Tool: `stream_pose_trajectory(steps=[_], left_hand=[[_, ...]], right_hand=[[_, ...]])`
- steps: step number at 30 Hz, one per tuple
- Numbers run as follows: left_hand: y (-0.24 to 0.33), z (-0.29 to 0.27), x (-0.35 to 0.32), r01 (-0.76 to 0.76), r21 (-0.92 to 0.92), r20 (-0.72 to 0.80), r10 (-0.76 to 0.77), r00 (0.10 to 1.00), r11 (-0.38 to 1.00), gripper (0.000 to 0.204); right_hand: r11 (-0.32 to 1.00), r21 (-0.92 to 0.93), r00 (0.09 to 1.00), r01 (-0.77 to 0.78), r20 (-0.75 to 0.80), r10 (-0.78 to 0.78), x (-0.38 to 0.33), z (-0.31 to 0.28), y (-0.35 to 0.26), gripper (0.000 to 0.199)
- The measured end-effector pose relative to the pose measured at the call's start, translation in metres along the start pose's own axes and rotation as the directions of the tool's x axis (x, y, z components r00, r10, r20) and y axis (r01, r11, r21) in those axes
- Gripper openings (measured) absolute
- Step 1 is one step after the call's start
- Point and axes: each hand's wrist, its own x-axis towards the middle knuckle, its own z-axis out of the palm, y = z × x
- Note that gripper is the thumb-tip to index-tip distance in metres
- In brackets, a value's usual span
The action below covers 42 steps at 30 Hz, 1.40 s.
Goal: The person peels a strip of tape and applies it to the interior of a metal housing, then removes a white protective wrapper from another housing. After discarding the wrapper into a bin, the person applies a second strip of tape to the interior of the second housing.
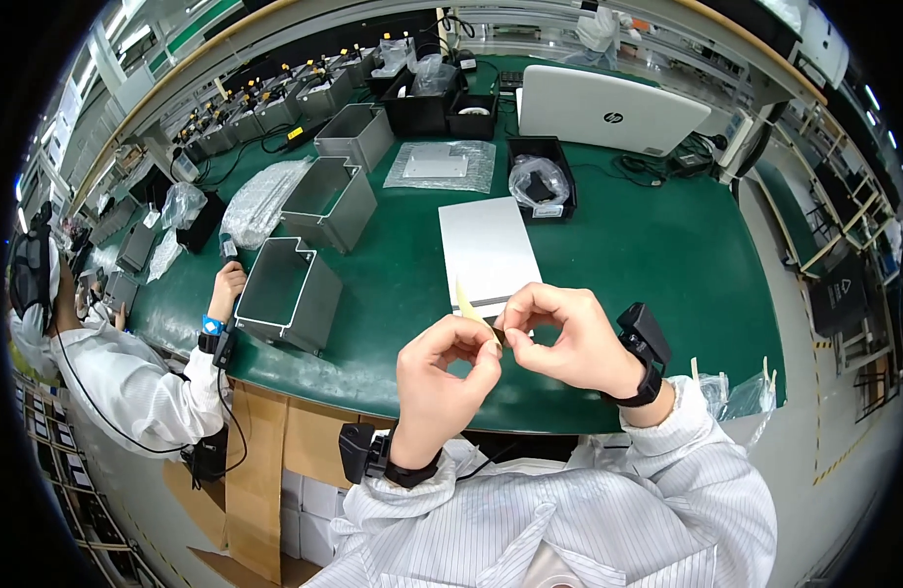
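Your fingers cover most of the small yellowish strip (468, 302) you are working on, so only its pointed upper end shows clearly, sticking up and to the left above your knuckles. Whether it is tape, film or a label backing cannot be told at this size. Your left hand (442, 372) is closed, its thumb and forefinger pinched on the lower part of the strip. Your right hand (559, 338) is closed too, its fingertips meeting the left ones at the same spot on the strip, though the exact point of contact is hidden between them. Both hands are raised above the near edge of the green worktop (657, 255), just in front of a flat grey-white metal plate (486, 245) that lies on it; your hands cover the plate's near edge.

The strip looks thin, pale yellow and narrow, tapering to a tip.

Further back, a black tray (542, 181) holds a bagged part whose contents are blurred by the plastic. To your left stand open grey metal housings (290, 289), and a co-worker's hand (226, 286) rests against the nearest one.
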Motion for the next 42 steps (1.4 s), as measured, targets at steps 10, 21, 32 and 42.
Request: stream_pose_trajectory(steps=[10,21,32,42], left_hand=[[0.000,-0.009,0.004,0.552,-0.588,0.565,-0.188,0.803,0.591,0.004],[0.005,0.035,-0.009,0.801,-0.402,0.837,-0.178,0.518,0.443,0.002],[0.008,0.094,-0.032,0.909,-0.174,0.978,-0.041,0.204,0.380,0.028],[0.010,0.159,-0.066,0.786,0.181,0.983,-0.143,-0.119,0.591,0.025]], right_hand=[[0.915,-0.315,0.950,0.252,-0.098,-0.296,-0.045,-0.014,-0.020,0.019],[0.461,-0.710,0.767,0.532,0.173,-0.618,-0.092,-0.051,-0.049,0.030],[0.471,-0.787,0.766,0.398,0.003,-0.643,-0.190,-0.060,-0.049,0.020],[0.568,-0.819,0.830,0.087,-0.255,-0.495,-0.292,-0.046,-0.057,0.017]])
